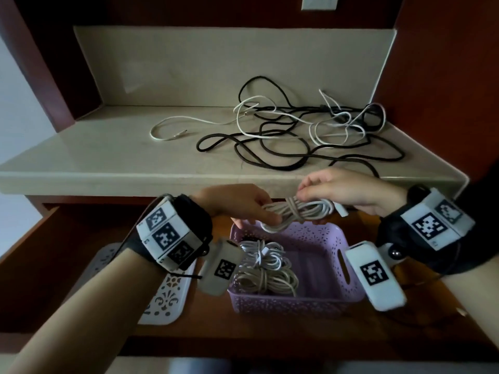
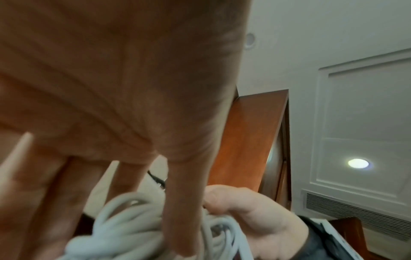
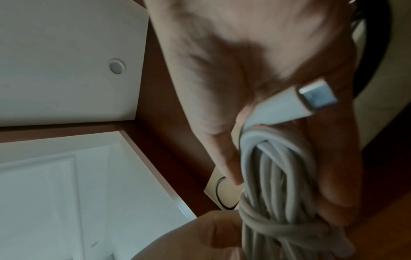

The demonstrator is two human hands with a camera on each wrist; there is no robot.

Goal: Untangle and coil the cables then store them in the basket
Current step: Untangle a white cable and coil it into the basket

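A purple basket (image 1: 328, 299) sits nearest, in the open drawer, with two coiled cables (image 1: 266, 268) lying in its left half. Just above its far rim, both hands hold a white coiled cable (image 1: 299, 210) with its long axis running left to right, roughly level, and its plug end (image 3: 317, 95) pointing right. The left hand (image 1: 240, 202) curls its grip around the coil's left end; the right hand (image 1: 348, 190) pinches the wrapped middle with its fingertips, fingers bent. Farther back, on the table (image 1: 108, 155), black and white cables (image 1: 310, 128) lie tangled and loose.
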